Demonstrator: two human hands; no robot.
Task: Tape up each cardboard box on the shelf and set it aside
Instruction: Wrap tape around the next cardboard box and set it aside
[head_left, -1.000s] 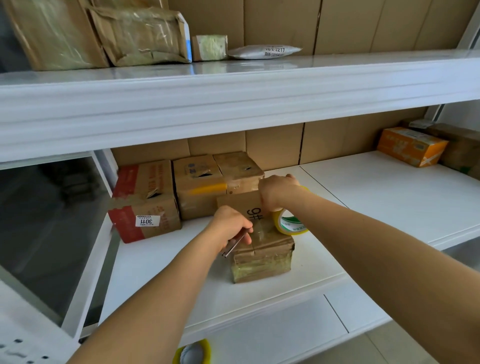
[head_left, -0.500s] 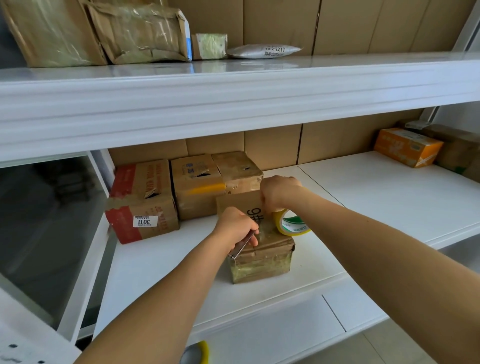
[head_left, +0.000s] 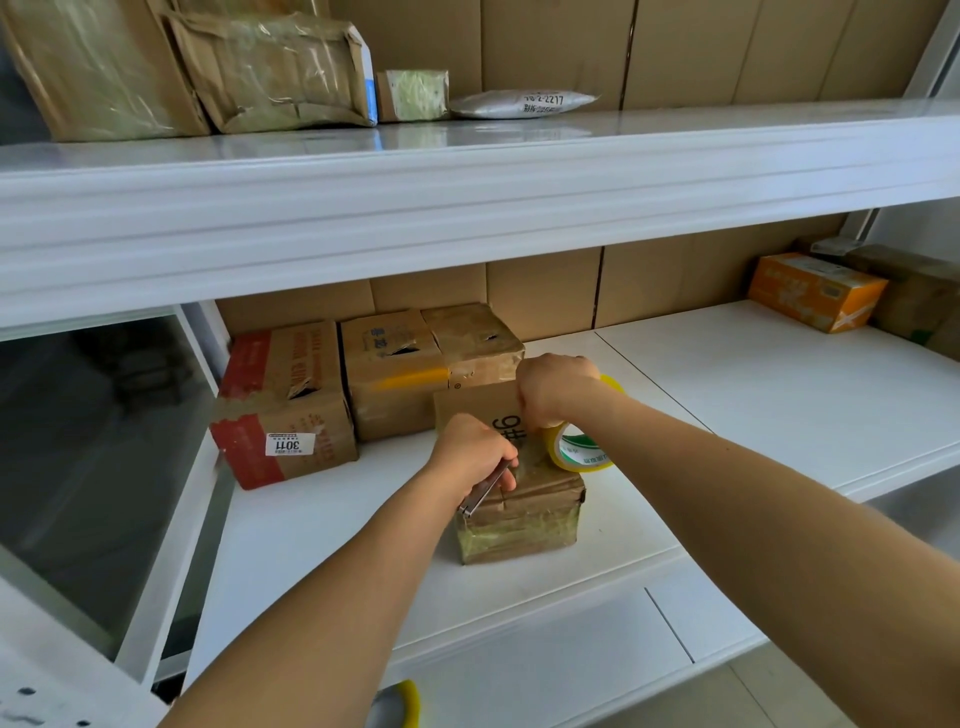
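White shelf (head_left: 779, 415) carries the box (head_left: 519, 512). Above the box, left hand (head_left: 475, 449) curls tight round a metal blade (head_left: 485, 491); right hand (head_left: 553, 389) grips the tape roll (head_left: 579, 452).

Along the upper shelf (head_left: 675, 130), left to right: a big brown parcel (head_left: 98, 73) under glossy wrap, touching a crumpled parcel (head_left: 280, 73) with a torn end, then a small greenish packet (head_left: 418, 96) and, just beside it, a flat white mailer bag (head_left: 522, 104) with printed digits. Far right on the lower level, an orange carton (head_left: 815, 291) set at an angle, close against a plain brown carton (head_left: 919, 296). Behind, upright cardboard sheets (head_left: 545, 296) as backing; at left, a dark glass pane (head_left: 88, 457).
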